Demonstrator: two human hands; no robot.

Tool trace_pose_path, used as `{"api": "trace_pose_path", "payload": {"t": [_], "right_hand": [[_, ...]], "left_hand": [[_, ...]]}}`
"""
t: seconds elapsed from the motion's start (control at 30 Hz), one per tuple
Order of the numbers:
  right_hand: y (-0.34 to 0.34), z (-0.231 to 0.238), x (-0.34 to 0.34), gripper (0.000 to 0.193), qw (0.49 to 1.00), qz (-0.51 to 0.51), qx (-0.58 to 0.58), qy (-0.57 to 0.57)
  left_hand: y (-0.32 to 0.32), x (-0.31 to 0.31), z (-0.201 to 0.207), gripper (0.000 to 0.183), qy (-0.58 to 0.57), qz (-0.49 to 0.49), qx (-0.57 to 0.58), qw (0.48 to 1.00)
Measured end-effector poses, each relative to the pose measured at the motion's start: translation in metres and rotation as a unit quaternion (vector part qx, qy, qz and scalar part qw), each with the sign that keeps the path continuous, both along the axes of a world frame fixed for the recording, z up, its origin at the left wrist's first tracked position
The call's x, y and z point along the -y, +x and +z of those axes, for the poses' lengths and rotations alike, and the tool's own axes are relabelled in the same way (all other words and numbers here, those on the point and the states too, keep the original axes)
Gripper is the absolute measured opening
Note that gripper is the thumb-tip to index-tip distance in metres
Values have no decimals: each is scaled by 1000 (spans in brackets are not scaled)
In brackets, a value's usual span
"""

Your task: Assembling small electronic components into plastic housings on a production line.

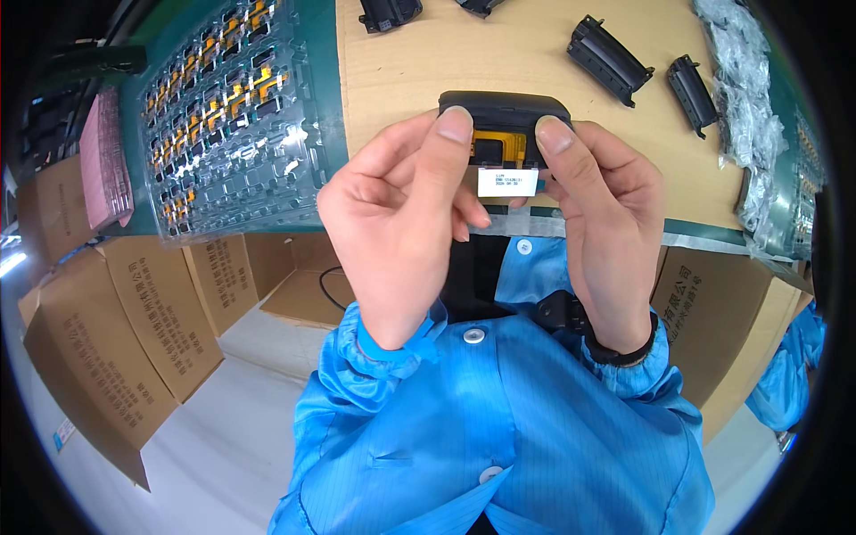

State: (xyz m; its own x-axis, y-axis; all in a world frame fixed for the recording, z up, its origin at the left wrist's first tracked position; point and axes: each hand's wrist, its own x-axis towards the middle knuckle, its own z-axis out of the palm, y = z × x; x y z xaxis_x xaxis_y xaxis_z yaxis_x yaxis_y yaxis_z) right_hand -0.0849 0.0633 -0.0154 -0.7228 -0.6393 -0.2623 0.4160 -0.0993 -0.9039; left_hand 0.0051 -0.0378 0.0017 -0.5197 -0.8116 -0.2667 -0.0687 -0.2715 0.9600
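Observation:
Between both hands, just above the table's near edge, is a black curved plastic housing (505, 109). An orange flex circuit with a dark square (499, 147) shows on it, and a white printed label (507, 183) hangs below. My left hand (406, 192) grips the housing's left end, thumb on top and fingers curled behind. At the right end, my right hand (602, 201) pinches it the same way. The fingertips behind the housing are partly hidden.
Similar black housings (611, 61) lie on the tan board (401, 80). On the left sits a clear blister tray (232, 125) of orange flex parts, beside a pink stack (105, 165). Clear plastic packets (740, 98) line the right. Cardboard boxes (134, 330) stand below the table edge.

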Motion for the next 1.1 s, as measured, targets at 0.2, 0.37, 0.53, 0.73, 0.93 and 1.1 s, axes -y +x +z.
{"api": "trace_pose_path", "payload": {"t": [0.2, 0.37, 0.53, 0.73, 0.93, 1.1], "right_hand": [[5, 2, 3, 22, 999, -12, 17, -37], [8, -3, 2, 22, 998, -19, 15, -55], [5, -11, 11, 23, 998, -62, -17, -8], [9, -8, -1, 28, 997, -20, 44, 64], [11, -14, -5, 31, 973, 90, 185, 105], [16, -19, 0, 25, 981, 45, 170, 85]], "left_hand": [[-8, -11, -12, 28, -121, 48, -7, 991], [-3, -13, -11, 24, -102, 56, -14, 993], [-2, 0, -22, 21, -29, 21, -10, 999], [8, 7, -44, 22, 2, 10, -67, 998], [7, 12, -44, 20, -28, 23, -18, 999], [13, 13, -51, 17, -348, 22, 167, 922]]}}
